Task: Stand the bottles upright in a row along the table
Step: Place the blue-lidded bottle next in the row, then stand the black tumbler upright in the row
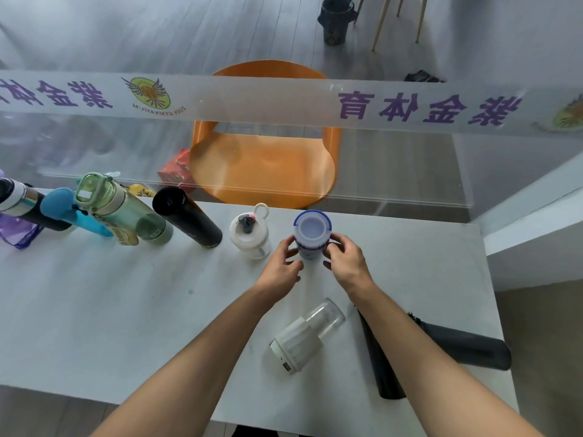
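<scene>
A row of upright bottles runs along the far side of the white table [126,310]: a dark bottle with a white band [22,203], a blue one [72,212], a green one with a handle lid [123,212], a black flask [186,216] and a small white bottle [249,231]. At the row's right end a clear bottle with a blue-rimmed lid [311,234] stands upright between my left hand [284,263] and my right hand [345,260], whose fingers touch its sides. A clear bottle with a white sleeve [306,335], a black flask [378,357] and a dark grey bottle [463,345] lie on their sides nearer me.
A glass partition with a printed banner [284,102] rises behind the table's far edge. An orange chair [265,165] and a red packet [176,170] show behind it. A purple bag [19,231] lies at the far left. The table's right edge is close to the lying bottles.
</scene>
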{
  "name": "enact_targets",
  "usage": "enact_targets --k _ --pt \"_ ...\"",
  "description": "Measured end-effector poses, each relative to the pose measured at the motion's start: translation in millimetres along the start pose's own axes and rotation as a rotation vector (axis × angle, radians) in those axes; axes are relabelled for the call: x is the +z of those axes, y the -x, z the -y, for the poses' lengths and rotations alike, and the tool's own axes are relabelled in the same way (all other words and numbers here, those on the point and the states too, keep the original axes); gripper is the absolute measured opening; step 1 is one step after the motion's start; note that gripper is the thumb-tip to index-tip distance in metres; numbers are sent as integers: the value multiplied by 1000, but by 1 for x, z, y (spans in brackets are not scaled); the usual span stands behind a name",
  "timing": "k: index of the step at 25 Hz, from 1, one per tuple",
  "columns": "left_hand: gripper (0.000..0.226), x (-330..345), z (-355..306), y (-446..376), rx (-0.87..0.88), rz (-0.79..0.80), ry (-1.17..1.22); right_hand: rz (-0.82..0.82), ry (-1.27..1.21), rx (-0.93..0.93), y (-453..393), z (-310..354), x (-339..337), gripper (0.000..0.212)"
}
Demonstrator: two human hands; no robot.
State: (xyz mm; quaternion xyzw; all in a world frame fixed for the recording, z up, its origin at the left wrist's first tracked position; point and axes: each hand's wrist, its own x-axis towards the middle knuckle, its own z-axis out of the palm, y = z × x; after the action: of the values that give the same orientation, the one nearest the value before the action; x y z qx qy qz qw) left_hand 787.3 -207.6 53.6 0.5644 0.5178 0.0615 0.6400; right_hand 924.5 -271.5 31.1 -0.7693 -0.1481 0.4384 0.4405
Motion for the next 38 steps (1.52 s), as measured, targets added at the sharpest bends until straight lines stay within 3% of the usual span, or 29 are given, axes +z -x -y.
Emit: enact_targets --k 8,13,19,24,27,31,38 --pt "64 -2 3 7 -9 -2 -23 31 32 3 8 0 1 36" --pt "66 -1 29 24 -15 -33 -138 -41 102 -7 24 -10 -8 41" --pt "60 16 74 75 269 132 -721 -214 190 -4 101 -53 -30 34" --pt "52 43 89 102 454 165 -802 -386 408 14 161 -108 -55 33" --pt "46 54 96 113 377 295 -741 -380 614 97 177 -131 -67 42" --pt "44 65 99 116 190 425 -644 -276 706 192 176 -146 -65 58" --pt "56 104 92 102 -22 393 -489 -140 433 286 145 -154 -59 72"
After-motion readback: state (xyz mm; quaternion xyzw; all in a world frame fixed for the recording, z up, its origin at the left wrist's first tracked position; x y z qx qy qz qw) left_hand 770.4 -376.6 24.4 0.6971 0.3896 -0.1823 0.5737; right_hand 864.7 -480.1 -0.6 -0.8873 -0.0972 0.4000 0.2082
